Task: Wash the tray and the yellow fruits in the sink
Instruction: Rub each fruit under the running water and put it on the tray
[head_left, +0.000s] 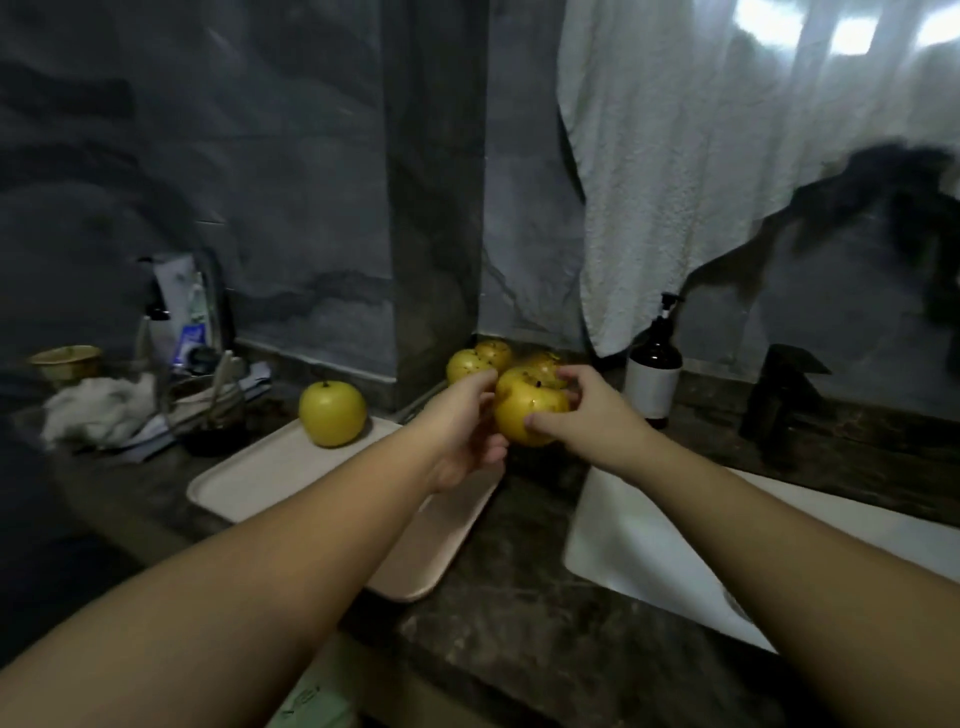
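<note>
Both hands hold one spotted yellow fruit (527, 408) above the counter, between the tray and the sink. My left hand (467, 426) cups its left side and my right hand (582, 410) grips its right side, thumb on the front. A clean yellow fruit (331, 414) stands on the far end of the beige tray (260, 480). Three more spotted yellow fruits (467, 364) sit in the corner behind my hands, partly hidden. The white sink (649, 551) lies at the right.
A dark pump bottle (655, 364) stands by the wall, and a black tap (779, 400) behind the sink. A white towel (727, 156) hangs above. At the left are a white cloth (98, 410), a gold bowl (65, 361) and a cluttered rack (208, 395).
</note>
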